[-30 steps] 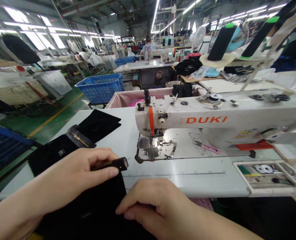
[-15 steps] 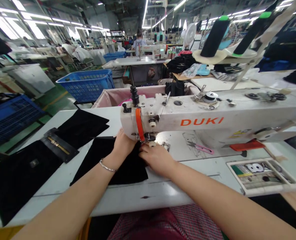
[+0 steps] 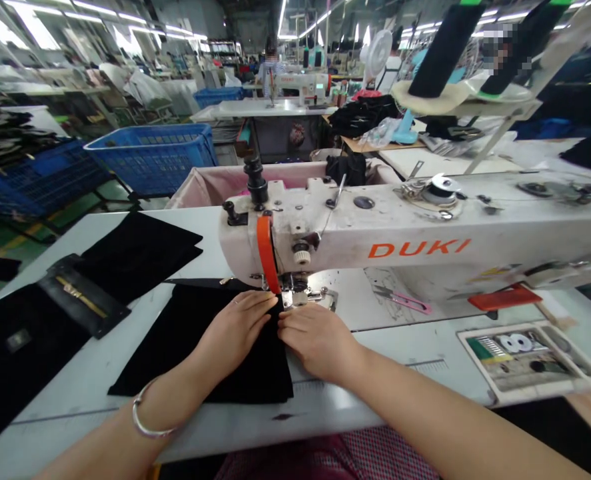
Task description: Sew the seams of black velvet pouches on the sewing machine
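A black fabric piece (image 3: 175, 340) lies on the sewing machine bed, its right edge close to the presser foot (image 3: 289, 300). My left hand (image 3: 238, 327), with a silver bangle at the wrist, rests on that fabric just left of the foot, fingertips closed together at the edge. From the right, my right hand (image 3: 322, 340) grips the same edge in front of the foot with bent fingers. Over both hands stands the white sewing machine (image 3: 345, 243), with an orange guard (image 3: 268, 253) on its head. The fabric under my fingers is partly hidden.
More black fabric (image 3: 140, 257) with a zippered strip (image 3: 82, 293) lies at left. Pink-handled thread snips (image 3: 402, 299) rest on the bed; a parts tray (image 3: 530, 360) is at right. Beyond stand a pink fabric bin (image 3: 202, 187), a blue basket (image 3: 150, 157) and thread cones (image 3: 445, 50).
My left hand has come from beside the machine head to the fabric edge in front of the foot. The fabric has shifted toward me, and the view has moved slightly.
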`<state>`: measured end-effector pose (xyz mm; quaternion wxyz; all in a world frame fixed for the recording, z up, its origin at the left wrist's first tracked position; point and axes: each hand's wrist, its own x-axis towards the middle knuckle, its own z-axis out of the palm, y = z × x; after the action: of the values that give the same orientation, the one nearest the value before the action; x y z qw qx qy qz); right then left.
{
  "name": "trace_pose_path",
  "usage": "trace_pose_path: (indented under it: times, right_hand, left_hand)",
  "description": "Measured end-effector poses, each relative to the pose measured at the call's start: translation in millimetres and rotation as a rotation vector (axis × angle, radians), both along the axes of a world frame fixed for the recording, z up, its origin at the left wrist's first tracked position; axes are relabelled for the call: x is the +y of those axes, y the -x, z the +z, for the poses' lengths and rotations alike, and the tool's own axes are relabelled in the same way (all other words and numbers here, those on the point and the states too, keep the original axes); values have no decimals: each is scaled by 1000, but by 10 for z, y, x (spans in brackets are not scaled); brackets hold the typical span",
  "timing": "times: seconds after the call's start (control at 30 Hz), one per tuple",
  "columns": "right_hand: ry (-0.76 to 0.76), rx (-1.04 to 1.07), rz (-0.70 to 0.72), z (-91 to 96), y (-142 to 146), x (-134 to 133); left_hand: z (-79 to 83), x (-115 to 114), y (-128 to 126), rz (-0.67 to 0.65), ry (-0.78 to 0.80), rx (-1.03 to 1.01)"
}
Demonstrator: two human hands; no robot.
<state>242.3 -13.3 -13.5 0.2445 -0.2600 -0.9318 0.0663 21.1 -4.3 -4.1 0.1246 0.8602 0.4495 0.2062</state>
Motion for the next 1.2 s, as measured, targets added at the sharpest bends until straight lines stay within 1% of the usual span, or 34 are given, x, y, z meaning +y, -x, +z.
trace_pose_path:
  times: [0.37, 0.57, 0.83, 0.9, 0.97, 1.07, 1.1, 1.13, 1.17, 1.2]
  right_hand:
    - [23, 26, 21, 51, -5, -64]
    - [26, 24, 32, 69, -2, -48]
    - [37, 15, 28, -1, 12, -35]
    - [45, 10, 25, 0, 6, -40]
    - [56, -5, 14, 42, -11, -59]
    - [73, -31, -1, 106, -30, -152]
    - [56, -27, -6, 93, -26, -199]
    - [-2, 11, -6, 51, -14, -248]
    - [-118, 79, 3, -18, 7, -296]
    - [-250, 193, -18, -109, 34, -340]
  left_hand:
    - [30, -2, -2, -50, -5, 17]
    - [61, 59, 18, -74, 17, 22]
    - [40, 77, 16, -80, 38, 29]
    - [70, 85, -5, -78, 29, 34]
    - [134, 69, -10, -76, 9, 49]
    - [217, -76, 55, -86, -28, 98]
    - [211, -160, 92, -97, -49, 121]
    - [181, -256, 131, -115, -76, 154]
    - [127, -356, 166, -134, -119, 185]
    - [57, -453, 192, -170, -209, 210]
